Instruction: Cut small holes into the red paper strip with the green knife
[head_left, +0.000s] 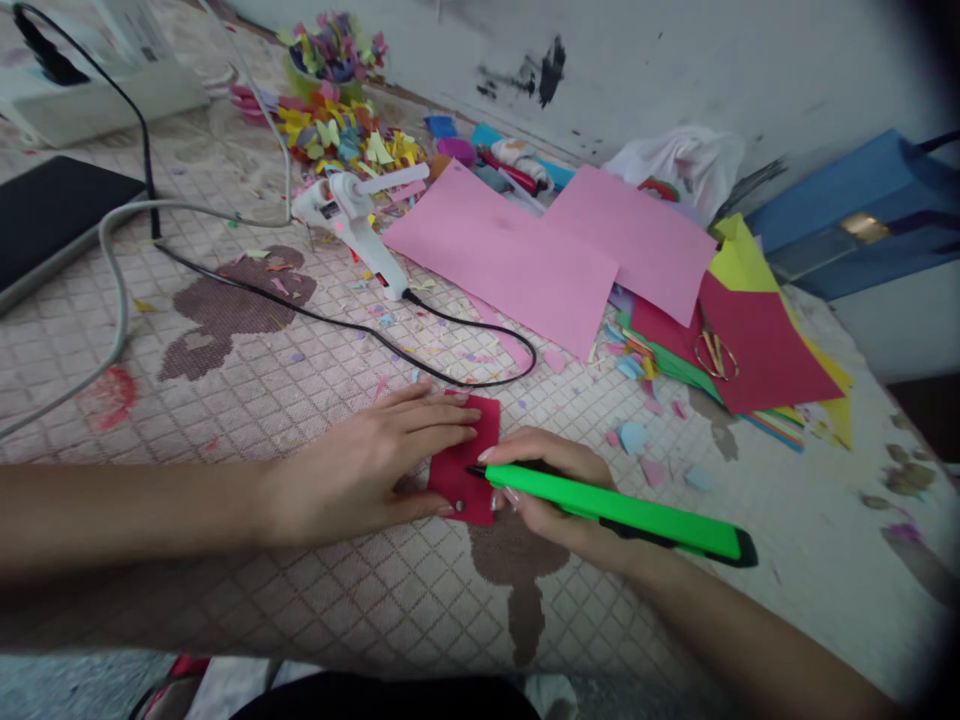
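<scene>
My left hand (382,450) lies flat on a small red piece of paper (480,430), its fingers stretched across the top and the thumb near the lower left edge. A small silvery round dot (460,506) shows on the paper by that thumb. In my right hand (570,480) is a long bright-green tool (622,508) with a thin black tip and black rear end, held like a pen. Its tip is over the middle of the red paper; whether it touches is unclear. The tool's exact kind does not show.
Pink sheets (517,265), a white glue gun (352,225) with a black cord, and cut paper pieces (352,135) lie beyond my hands. Gold-handled scissors (716,355) rest on coloured paper at right. A black flat device (56,225) and power strip (97,95) are at left.
</scene>
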